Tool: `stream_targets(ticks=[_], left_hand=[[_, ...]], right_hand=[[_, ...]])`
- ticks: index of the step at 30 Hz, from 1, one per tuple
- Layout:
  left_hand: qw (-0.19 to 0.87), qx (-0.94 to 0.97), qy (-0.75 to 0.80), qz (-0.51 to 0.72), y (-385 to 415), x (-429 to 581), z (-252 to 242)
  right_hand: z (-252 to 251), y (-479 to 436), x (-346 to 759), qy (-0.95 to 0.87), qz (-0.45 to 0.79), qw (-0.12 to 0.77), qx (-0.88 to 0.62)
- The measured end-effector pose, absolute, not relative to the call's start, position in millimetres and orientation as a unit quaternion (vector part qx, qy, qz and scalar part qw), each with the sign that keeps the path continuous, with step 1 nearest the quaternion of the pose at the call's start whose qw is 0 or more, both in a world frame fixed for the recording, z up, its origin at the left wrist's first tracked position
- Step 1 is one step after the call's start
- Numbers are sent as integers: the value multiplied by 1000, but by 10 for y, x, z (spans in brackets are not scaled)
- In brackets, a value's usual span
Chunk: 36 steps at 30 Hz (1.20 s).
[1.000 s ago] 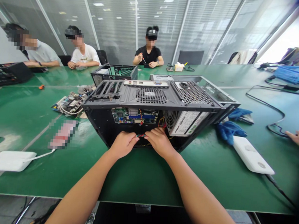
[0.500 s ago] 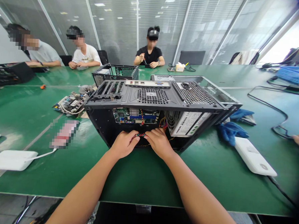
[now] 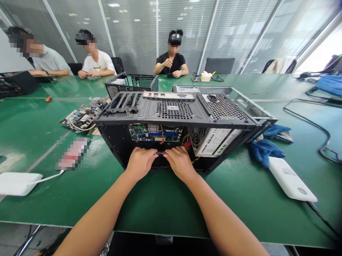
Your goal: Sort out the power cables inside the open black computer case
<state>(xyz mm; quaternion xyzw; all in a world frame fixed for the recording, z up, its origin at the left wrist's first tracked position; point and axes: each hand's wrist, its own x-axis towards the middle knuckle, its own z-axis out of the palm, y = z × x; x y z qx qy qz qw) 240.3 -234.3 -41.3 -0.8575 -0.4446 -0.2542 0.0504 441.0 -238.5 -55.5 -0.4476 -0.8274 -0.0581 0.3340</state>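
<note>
A black computer case (image 3: 174, 122) lies before me with its open side toward me. Inside it show a green motherboard (image 3: 139, 132), a fan, and a power supply (image 3: 216, 142) with a white label. Between my hands runs a twisted bundle of red, green and dark wires (image 3: 160, 153). My left hand (image 3: 142, 162) pinches its left end, and my right hand (image 3: 180, 161) pinches it just to the right. The fingertips nearly meet at the case's open side. More coloured wires (image 3: 186, 140) come from beside the power supply behind my right hand. Where the bundle ends is hidden.
Loose circuit boards (image 3: 84, 117) lie left of the case. A phone (image 3: 73, 153) is cabled to a white power bank (image 3: 14, 183). At right are blue gloves (image 3: 265, 152) and a white device (image 3: 291, 178). Another case (image 3: 133, 81) stands behind. Several people sit around the green table (image 3: 167, 204).
Both hands keep hold of the wires, with only slight shifts of the fingers. Across the table a person's raised hand has moved inward, and a hand at the right edge has drawn back.
</note>
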Motion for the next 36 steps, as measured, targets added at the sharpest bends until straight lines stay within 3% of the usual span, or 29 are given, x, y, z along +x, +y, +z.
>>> stream_targets(ticks=[17, 22, 28, 33, 36], left_hand=[[89, -844, -450, -279, -2342, 2414, -390], [46, -851, -445, -276, -2350, 2401, -404], [-136, -833, -438, -309, -2422, 2421, -311], [-502, -686, -438, -292, -2457, 2445, -248], [-667, -569, -389, -283, -2451, 2463, -272]], right_hand=[[-507, -2389, 4317, -804, -52, 353, -475], [-529, -2377, 4329, -810, -39, 356, -464], [-509, -2373, 4430, -831, 6, 365, -420], [-422, -2418, 4497, -845, 37, 371, -384], [-394, -2428, 4513, -845, 55, 383, -369]])
